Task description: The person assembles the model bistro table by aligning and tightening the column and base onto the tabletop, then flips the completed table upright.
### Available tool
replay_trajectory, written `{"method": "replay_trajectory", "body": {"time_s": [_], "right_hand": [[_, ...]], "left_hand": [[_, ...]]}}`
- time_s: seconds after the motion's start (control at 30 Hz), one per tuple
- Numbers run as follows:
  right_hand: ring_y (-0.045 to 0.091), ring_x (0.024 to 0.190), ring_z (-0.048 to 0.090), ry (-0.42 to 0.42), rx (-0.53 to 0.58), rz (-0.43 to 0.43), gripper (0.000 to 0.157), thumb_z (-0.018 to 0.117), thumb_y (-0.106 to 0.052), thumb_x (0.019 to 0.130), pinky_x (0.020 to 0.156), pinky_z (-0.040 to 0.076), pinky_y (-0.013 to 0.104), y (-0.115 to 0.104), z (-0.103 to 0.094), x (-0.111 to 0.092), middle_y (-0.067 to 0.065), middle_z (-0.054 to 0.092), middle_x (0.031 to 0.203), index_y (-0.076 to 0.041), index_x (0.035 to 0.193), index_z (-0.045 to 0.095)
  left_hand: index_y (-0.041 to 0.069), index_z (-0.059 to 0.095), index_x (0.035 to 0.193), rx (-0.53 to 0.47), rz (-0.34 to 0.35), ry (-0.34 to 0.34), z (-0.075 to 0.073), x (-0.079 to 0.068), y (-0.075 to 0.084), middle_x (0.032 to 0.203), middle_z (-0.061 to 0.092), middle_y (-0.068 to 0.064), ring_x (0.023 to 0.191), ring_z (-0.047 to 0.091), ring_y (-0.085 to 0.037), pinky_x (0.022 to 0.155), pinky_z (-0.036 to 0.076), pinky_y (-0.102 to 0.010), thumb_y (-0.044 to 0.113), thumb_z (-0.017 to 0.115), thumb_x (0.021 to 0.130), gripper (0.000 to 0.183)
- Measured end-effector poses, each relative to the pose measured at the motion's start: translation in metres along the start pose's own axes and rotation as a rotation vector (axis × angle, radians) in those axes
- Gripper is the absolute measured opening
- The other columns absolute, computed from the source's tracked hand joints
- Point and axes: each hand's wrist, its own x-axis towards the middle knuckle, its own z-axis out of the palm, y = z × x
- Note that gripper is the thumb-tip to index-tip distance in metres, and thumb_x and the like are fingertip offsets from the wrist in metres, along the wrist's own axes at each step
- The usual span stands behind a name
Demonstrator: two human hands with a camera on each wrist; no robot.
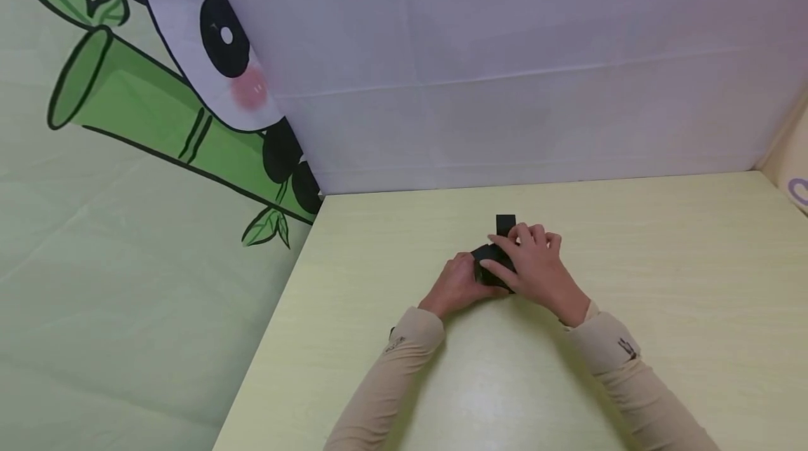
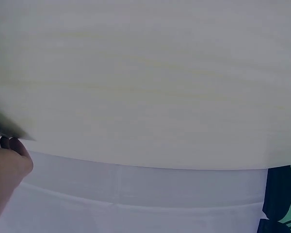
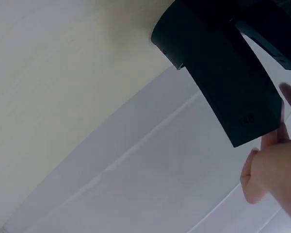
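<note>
A black boxy object (image 1: 485, 254) is between both hands above the table. From its far side a flat rectangular piece (image 1: 506, 224) sticks out. In the right wrist view that long piece (image 3: 233, 97) bears small, hard-to-read marking near its end, beside a rounded part and a second dark flap (image 3: 269, 36). My left hand (image 1: 463, 283) grips the object's left side, thumb along the near edge. My right hand (image 1: 536, 265) holds its right side, thumb and forefinger over the top, other fingers bent by the long piece. The left wrist view catches only part of the left hand (image 2: 7, 165).
The pale wood-grain table (image 1: 663, 261) extends around the hands. A white cloth backdrop (image 1: 505, 86) stands along its far edge. Green cloth (image 1: 126, 297) with a printed panda and bamboo hangs past the left edge.
</note>
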Motion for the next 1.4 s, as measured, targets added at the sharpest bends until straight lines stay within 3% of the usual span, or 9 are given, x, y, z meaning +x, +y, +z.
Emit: {"method": "replay_trajectory", "body": {"time_s": [0.17,0.27,0.4,0.5,0.63,0.7,0.9,1.17,1.4], "right_hand": [[0.046,0.106,0.042,0.183,0.13,0.161,0.038,0.05,-0.027,0.11,0.087,0.025,0.066,0.02,-0.006,-0.01,0.023,0.055,0.112,0.002,0.131,0.063],[0.047,0.106,0.044,0.215,0.174,0.229,0.038,0.04,-0.023,0.113,0.088,0.024,0.067,0.033,-0.011,-0.018,0.026,0.058,0.113,0.004,0.13,0.061],[0.049,0.107,0.047,0.132,0.185,0.286,0.037,0.04,-0.019,0.113,0.088,0.025,0.067,0.048,-0.016,-0.029,0.027,0.06,0.112,0.006,0.132,0.058],[0.049,0.108,0.051,-0.022,0.161,0.304,0.039,0.046,-0.02,0.111,0.088,0.029,0.068,0.057,-0.018,-0.034,0.024,0.061,0.111,0.007,0.139,0.053],[0.045,0.105,0.057,-0.26,0.141,0.278,0.058,0.062,-0.03,0.103,0.085,0.039,0.066,0.066,-0.015,-0.038,0.02,0.063,0.109,0.008,0.145,0.047],[0.041,0.097,0.058,-0.319,0.138,0.243,0.065,0.07,-0.036,0.097,0.079,0.045,0.06,0.069,-0.009,-0.04,0.017,0.062,0.103,0.008,0.14,0.051],[0.027,0.08,0.048,-0.307,0.132,0.153,0.057,0.079,-0.047,0.089,0.07,0.042,0.043,0.067,0.007,-0.042,0.006,0.05,0.088,0.003,0.109,0.061],[0.031,0.086,0.049,-0.289,0.196,0.165,0.066,0.085,-0.045,0.084,0.077,0.044,0.048,0.066,0.012,-0.038,0.009,0.054,0.093,0.005,0.122,0.066],[0.032,0.087,0.049,-0.263,0.295,0.193,0.054,0.091,-0.036,0.081,0.077,0.041,0.043,0.07,0.016,-0.035,0.011,0.058,0.091,0.002,0.113,0.07]], "left_hand": [[0.02,0.067,0.123,-0.024,-0.003,0.017,-0.001,-0.001,-0.003,0.109,0.069,0.004,0.104,0.062,-0.016,0.092,0.05,-0.033,0.056,0.089,0.077,0.063],[0.021,0.066,0.125,-0.017,-0.027,0.014,-0.001,-0.002,-0.005,0.111,0.068,0.004,0.111,0.061,-0.018,0.097,0.048,-0.034,0.057,0.089,0.075,0.066],[0.024,0.064,0.13,-0.012,-0.039,-0.002,-0.004,-0.005,-0.006,0.114,0.067,0.005,0.117,0.058,-0.02,0.101,0.046,-0.034,0.056,0.089,0.077,0.066],[0.026,0.066,0.129,-0.02,-0.032,-0.008,-0.006,-0.007,-0.007,0.111,0.066,0.006,0.116,0.057,-0.02,0.101,0.045,-0.035,0.053,0.089,0.078,0.062],[0.026,0.068,0.128,-0.021,-0.044,-0.019,-0.01,-0.009,-0.009,0.111,0.065,0.005,0.118,0.056,-0.02,0.102,0.045,-0.035,0.051,0.089,0.078,0.06],[0.026,0.069,0.128,-0.01,-0.032,-0.014,-0.012,-0.01,-0.01,0.114,0.066,0.005,0.119,0.057,-0.02,0.103,0.045,-0.035,0.051,0.09,0.078,0.059],[0.026,0.07,0.128,0.023,0.022,0.018,-0.01,-0.007,-0.013,0.118,0.069,0.005,0.119,0.058,-0.021,0.104,0.044,-0.036,0.05,0.091,0.078,0.06],[0.028,0.069,0.131,0.043,0.046,0.021,-0.007,-0.003,-0.011,0.12,0.07,0.007,0.122,0.057,-0.022,0.105,0.042,-0.038,0.051,0.091,0.077,0.062],[0.027,0.071,0.131,0.084,0.039,0.035,-0.004,-0.001,-0.013,0.121,0.071,0.006,0.122,0.057,-0.023,0.106,0.042,-0.038,0.051,0.091,0.075,0.064]]}}
